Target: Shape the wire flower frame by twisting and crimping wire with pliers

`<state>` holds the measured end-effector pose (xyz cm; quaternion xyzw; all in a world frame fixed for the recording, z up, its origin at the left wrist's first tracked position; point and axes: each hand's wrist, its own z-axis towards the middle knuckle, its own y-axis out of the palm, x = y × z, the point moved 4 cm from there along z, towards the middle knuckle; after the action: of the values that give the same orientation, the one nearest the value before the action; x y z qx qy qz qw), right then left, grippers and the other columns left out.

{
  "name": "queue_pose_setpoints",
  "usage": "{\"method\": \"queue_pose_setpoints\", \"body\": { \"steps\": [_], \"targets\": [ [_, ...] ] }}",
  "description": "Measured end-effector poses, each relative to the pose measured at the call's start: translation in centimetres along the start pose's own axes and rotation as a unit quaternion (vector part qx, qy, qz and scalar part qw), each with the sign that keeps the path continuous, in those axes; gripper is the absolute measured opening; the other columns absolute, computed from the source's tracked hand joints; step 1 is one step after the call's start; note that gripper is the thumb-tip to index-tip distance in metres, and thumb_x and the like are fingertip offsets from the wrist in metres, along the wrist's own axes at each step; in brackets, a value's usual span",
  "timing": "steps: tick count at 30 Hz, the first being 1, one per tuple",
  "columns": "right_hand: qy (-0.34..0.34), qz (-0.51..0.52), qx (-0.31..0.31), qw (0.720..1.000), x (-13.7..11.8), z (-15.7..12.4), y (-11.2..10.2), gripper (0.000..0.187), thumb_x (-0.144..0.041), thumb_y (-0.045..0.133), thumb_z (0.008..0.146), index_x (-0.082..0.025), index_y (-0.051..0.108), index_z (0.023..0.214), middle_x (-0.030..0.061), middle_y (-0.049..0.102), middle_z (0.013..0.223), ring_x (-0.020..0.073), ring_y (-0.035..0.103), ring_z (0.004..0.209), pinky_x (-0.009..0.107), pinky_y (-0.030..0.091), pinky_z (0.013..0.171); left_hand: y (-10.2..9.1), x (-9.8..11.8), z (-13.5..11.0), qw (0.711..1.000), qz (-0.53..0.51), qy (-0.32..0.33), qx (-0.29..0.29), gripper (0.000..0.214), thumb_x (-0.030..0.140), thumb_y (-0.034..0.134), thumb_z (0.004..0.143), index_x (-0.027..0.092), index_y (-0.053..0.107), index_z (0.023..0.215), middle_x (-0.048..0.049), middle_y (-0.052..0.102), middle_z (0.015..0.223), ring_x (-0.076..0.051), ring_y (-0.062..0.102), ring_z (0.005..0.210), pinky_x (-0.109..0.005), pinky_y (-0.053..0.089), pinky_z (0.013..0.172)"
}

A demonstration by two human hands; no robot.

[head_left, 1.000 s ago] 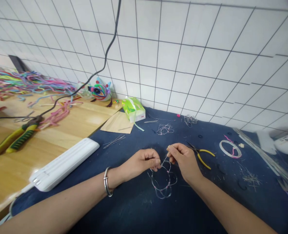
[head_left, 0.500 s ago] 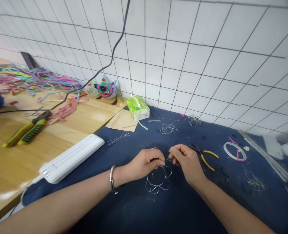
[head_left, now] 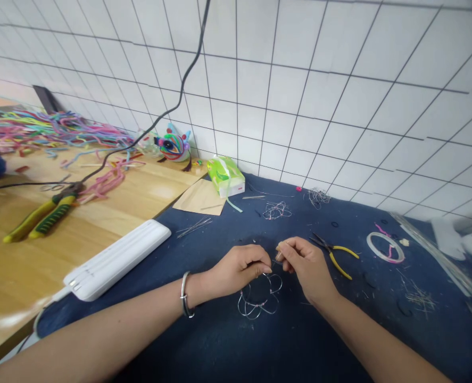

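Between thumb and fingers my left hand (head_left: 241,268) pinches the top of a silvery wire flower frame (head_left: 255,305), a ring with looped petals and small pinkish joints. The frame hangs below the fingertips, over the dark blue cloth (head_left: 220,340). Just to the right, my right hand (head_left: 303,261) is closed in a pinch on a thin piece of wire (head_left: 278,260) close to the left fingertips. The fingers partly hide where the wire meets the frame. A pair of yellow-handled pliers (head_left: 335,255) lies open beside my right hand.
Behind my hands lies another wire flower (head_left: 276,210), with a wire tangle (head_left: 319,197) farther back. A tissue pack (head_left: 225,178) stands near the wall. White power strip (head_left: 118,260) and larger pliers (head_left: 46,213) are at left; a ring-shaped spool (head_left: 384,248) and wire scraps (head_left: 419,298) at right.
Very little differs. Both hands keep their pinches, and the wire frame has shifted slightly downward below my left hand.
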<state>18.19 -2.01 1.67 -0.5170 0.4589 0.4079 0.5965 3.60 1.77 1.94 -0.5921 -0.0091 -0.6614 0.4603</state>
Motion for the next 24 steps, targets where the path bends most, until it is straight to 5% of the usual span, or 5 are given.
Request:
{"method": "queue_pose_setpoints", "body": {
  "steps": [10, 24],
  "targets": [
    [-0.011, 0.005, 0.02, 1.0, -0.3, -0.1, -0.1, 0.023, -0.039, 0.052, 0.081, -0.019, 0.058, 0.073, -0.001, 0.06, 0.067, 0.0087, 0.049, 0.052, 0.021, 0.038, 0.051, 0.8, -1.0, -0.1, 0.985, -0.125, -0.109, -0.038, 0.009, 0.022, 0.048, 0.084, 0.015, 0.052, 0.079, 0.0021, 0.052, 0.067, -0.008, 0.051, 0.059, -0.02, 0.041, 0.056],
    [-0.024, -0.007, 0.076, 0.997, -0.3, -0.5, -0.6, 0.026, -0.042, 0.052, 0.081, -0.019, 0.059, 0.071, -0.0034, 0.055, 0.056, 0.0087, 0.047, 0.048, 0.022, 0.037, 0.049, 1.1, -1.0, 0.0, 0.948, -0.28, -0.146, -0.047, 0.014, 0.027, 0.052, 0.083, 0.013, 0.049, 0.084, 0.0004, 0.055, 0.073, -0.007, 0.052, 0.059, -0.021, 0.041, 0.057]
  ]
}}
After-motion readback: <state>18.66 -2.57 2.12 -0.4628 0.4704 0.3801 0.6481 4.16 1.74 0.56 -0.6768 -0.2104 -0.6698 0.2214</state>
